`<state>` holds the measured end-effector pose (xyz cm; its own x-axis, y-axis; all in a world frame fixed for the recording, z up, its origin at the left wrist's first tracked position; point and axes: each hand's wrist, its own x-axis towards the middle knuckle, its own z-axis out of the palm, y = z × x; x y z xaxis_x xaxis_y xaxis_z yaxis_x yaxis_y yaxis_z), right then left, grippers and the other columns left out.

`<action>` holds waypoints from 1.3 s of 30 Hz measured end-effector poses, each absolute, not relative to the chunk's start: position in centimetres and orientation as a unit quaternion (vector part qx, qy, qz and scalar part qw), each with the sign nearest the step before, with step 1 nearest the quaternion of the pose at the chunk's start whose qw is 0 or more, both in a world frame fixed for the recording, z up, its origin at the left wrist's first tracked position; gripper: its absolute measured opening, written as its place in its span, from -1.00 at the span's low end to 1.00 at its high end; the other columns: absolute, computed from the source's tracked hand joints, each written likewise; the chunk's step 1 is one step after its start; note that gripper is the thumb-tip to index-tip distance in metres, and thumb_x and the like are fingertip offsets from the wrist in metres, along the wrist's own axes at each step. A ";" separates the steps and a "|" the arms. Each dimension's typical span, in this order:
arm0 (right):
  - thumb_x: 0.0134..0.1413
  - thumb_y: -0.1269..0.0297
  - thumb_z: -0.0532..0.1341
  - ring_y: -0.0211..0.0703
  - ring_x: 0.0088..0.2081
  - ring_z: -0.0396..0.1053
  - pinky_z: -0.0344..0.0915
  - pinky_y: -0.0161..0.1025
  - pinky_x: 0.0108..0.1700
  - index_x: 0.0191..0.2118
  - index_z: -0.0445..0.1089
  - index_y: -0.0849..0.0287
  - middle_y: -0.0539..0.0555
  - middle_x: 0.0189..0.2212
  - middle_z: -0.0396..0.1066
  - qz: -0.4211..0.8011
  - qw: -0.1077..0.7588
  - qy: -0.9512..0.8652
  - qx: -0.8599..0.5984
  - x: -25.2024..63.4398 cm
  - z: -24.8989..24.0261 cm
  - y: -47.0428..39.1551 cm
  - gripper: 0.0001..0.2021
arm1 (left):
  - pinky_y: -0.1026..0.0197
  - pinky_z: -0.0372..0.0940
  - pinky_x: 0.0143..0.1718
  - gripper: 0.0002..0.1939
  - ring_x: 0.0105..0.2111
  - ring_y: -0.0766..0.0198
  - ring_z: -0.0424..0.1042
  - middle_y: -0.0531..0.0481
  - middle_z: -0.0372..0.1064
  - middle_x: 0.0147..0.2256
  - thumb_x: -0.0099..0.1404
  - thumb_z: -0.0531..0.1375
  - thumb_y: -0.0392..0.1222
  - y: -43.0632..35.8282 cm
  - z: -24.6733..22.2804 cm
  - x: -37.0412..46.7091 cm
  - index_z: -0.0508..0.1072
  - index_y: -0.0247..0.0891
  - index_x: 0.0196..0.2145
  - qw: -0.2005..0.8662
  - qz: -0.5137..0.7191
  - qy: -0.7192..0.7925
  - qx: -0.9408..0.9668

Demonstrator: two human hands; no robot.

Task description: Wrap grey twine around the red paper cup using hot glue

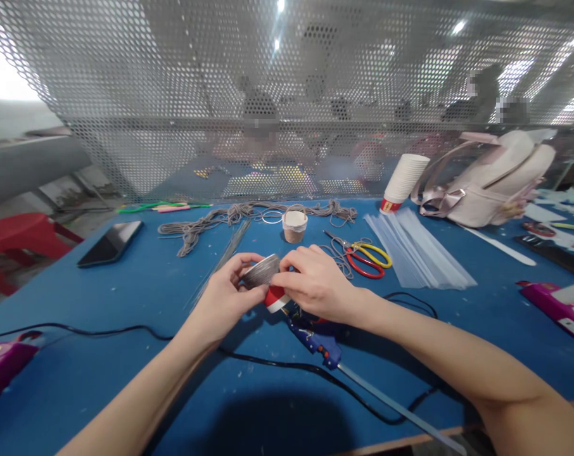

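A small red and white paper cup, tilted on its side, is wrapped partly in grey cord. My left hand is closed around its cord-covered end. The fingers of my right hand are closed on the cup's other side, by the edge of the winding; whether they also pinch the cord is hidden. Just below the hands lies a blue glue gun with a long clear glue stick in its back. Scissors with red and yellow handles rest beyond my right hand.
Behind the hands stand a small brown and white cup and bundles of grey cord. Clear glue sticks, stacked paper cups and a pale backpack are at right, a phone at left. A black cable crosses the blue table.
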<state>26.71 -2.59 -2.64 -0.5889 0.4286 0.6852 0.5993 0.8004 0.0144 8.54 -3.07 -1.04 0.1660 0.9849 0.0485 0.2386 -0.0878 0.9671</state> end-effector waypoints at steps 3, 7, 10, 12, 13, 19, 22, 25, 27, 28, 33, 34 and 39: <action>0.19 0.46 0.09 -0.19 -0.38 0.15 -0.02 -0.21 -0.34 -0.31 0.49 0.16 0.08 -0.39 0.37 -0.112 0.357 -0.882 -0.287 26.8 -2.6 -2.6 -0.78 | 0.27 0.28 -0.43 -0.60 -0.43 0.28 0.39 0.06 0.44 -0.40 -0.09 0.28 -0.17 -3.1 -1.1 8.5 0.39 -0.23 -0.23 0.443 0.410 0.503 0.619; 0.18 0.46 0.12 -0.20 -0.36 0.20 0.02 -0.22 -0.32 -0.27 0.49 0.17 0.08 -0.35 0.38 -0.077 0.366 -0.881 -0.289 26.9 -2.6 -2.5 -0.82 | 0.26 0.30 -0.43 -0.61 -0.41 0.26 0.41 0.06 0.43 -0.40 -0.09 0.26 -0.18 -3.1 -1.2 8.5 0.39 -0.23 -0.23 0.431 0.418 0.502 0.623; 0.17 0.47 0.14 -0.21 -0.33 0.25 0.07 -0.23 -0.29 -0.25 0.48 0.16 0.07 -0.33 0.39 -0.040 0.375 -0.878 -0.294 26.9 -2.7 -2.4 -0.83 | 0.26 0.30 -0.41 -0.63 -0.40 0.26 0.41 0.06 0.43 -0.39 -0.09 0.25 -0.20 -3.0 -1.3 8.5 0.39 -0.23 -0.24 0.433 0.424 0.496 0.622; 0.16 0.47 0.14 -0.22 -0.31 0.28 0.09 -0.23 -0.28 -0.27 0.47 0.17 0.06 -0.33 0.40 -0.021 0.384 -0.875 -0.293 26.9 -2.7 -2.4 -0.84 | 0.26 0.29 -0.40 -0.63 -0.39 0.26 0.41 0.06 0.43 -0.40 -0.08 0.25 -0.20 -3.0 -1.3 8.4 0.39 -0.22 -0.24 0.438 0.423 0.494 0.621; 0.16 0.47 0.15 -0.22 -0.32 0.29 0.10 -0.24 -0.27 -0.29 0.46 0.17 0.06 -0.34 0.41 -0.016 0.390 -0.874 -0.291 26.9 -2.7 -2.4 -0.85 | 0.26 0.29 -0.39 -0.63 -0.40 0.27 0.40 0.07 0.43 -0.40 -0.08 0.25 -0.20 -3.0 -1.3 8.4 0.39 -0.22 -0.24 0.440 0.422 0.492 0.621; 0.18 0.44 0.14 -0.22 -0.32 0.30 0.10 -0.25 -0.27 -0.33 0.40 0.16 0.05 -0.36 0.42 -0.003 0.404 -0.868 -0.287 26.8 -2.6 -2.3 -0.88 | 0.28 0.25 -0.39 -0.64 -0.41 0.29 0.37 0.08 0.41 -0.39 -0.06 0.25 -0.20 -3.1 -1.2 8.4 0.38 -0.22 -0.23 0.434 0.420 0.494 0.625; 0.17 0.45 0.11 -0.22 -0.34 0.28 0.09 -0.26 -0.28 -0.35 0.33 0.16 0.03 -0.39 0.41 0.011 0.404 -0.863 -0.303 26.7 -2.5 -2.5 -0.89 | 0.29 0.23 -0.42 -0.65 -0.43 0.30 0.35 0.09 0.38 -0.41 -0.06 0.23 -0.19 -3.1 -1.2 8.5 0.38 -0.22 -0.24 0.421 0.420 0.497 0.632; 0.13 0.45 0.13 -0.23 -0.37 0.25 0.10 -0.26 -0.26 -0.35 0.28 0.16 0.01 -0.41 0.39 0.034 0.409 -0.849 -0.333 26.5 -2.3 -2.8 -0.93 | 0.29 0.23 -0.44 -0.65 -0.44 0.30 0.34 0.09 0.38 -0.41 -0.05 0.23 -0.18 -3.1 -1.2 8.5 0.38 -0.22 -0.24 0.411 0.418 0.498 0.639; 0.10 0.44 0.15 -0.24 -0.37 0.26 0.10 -0.26 -0.25 -0.34 0.27 0.16 0.00 -0.41 0.40 0.048 0.408 -0.844 -0.345 26.5 -2.2 -3.0 -0.95 | 0.29 0.23 -0.45 -0.64 -0.45 0.30 0.34 0.08 0.39 -0.40 -0.05 0.24 -0.16 -3.1 -1.2 8.4 0.37 -0.22 -0.23 0.404 0.417 0.496 0.645; 0.09 0.43 0.16 -0.23 -0.37 0.26 0.11 -0.26 -0.25 -0.34 0.27 0.16 0.00 -0.41 0.40 0.053 0.407 -0.842 -0.349 26.4 -2.2 -3.0 -0.95 | 0.29 0.23 -0.45 -0.64 -0.45 0.30 0.34 0.08 0.39 -0.40 -0.04 0.25 -0.15 -3.1 -1.2 8.4 0.37 -0.22 -0.23 0.401 0.417 0.495 0.649; 0.10 0.41 0.19 -0.22 -0.36 0.28 0.11 -0.26 -0.26 -0.36 0.28 0.17 0.00 -0.42 0.40 0.045 0.410 -0.834 -0.365 26.4 -2.3 -3.1 -0.94 | 0.28 0.22 -0.43 -0.62 -0.44 0.30 0.34 0.07 0.39 -0.37 -0.01 0.26 -0.11 -3.1 -1.5 8.2 0.37 -0.22 -0.20 0.369 0.417 0.493 0.669; 0.10 0.41 0.20 -0.22 -0.36 0.28 0.11 -0.26 -0.26 -0.37 0.28 0.17 0.01 -0.43 0.40 0.041 0.411 -0.833 -0.367 26.4 -2.3 -3.0 -0.93 | 0.27 0.23 -0.42 -0.62 -0.43 0.30 0.34 0.07 0.40 -0.36 0.00 0.26 -0.11 -3.1 -1.5 8.2 0.37 -0.21 -0.19 0.360 0.418 0.493 0.673; 0.09 0.35 0.24 -0.21 -0.35 0.31 0.11 -0.25 -0.26 -0.41 0.28 0.18 0.01 -0.44 0.40 0.036 0.405 -0.831 -0.380 26.4 -2.5 -2.9 -0.88 | 0.25 0.27 -0.35 -0.63 -0.39 0.29 0.35 0.06 0.39 -0.32 0.03 0.25 -0.11 -3.1 -1.9 8.2 0.36 -0.21 -0.18 0.336 0.420 0.482 0.692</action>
<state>26.37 -2.91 -2.47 -0.3842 0.6605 0.6451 0.6016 0.7091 -0.3679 8.19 -3.15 -1.92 0.1821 0.9491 0.2569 0.3854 -0.3092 0.8694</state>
